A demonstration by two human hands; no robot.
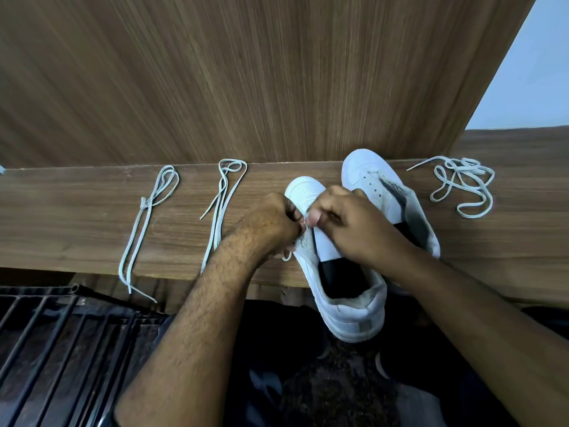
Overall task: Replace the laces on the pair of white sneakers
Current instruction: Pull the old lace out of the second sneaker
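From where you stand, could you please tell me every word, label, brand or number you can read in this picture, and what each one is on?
None can be read.
Near white leather sneaker: no legible brand; both hands cover its middle.
Far white leather sneaker: no readable marking on the toe or side.
Brown wood-grain shelf, the loose white laces and the black metal grille: no text.

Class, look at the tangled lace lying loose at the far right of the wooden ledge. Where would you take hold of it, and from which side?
Pinch the tangled lace at its free end, the straight tail poking out toward the upper left. Come from the left, sneaker side: that tip lies clear of the loops, so pulling there should unravel rather than tighten them.
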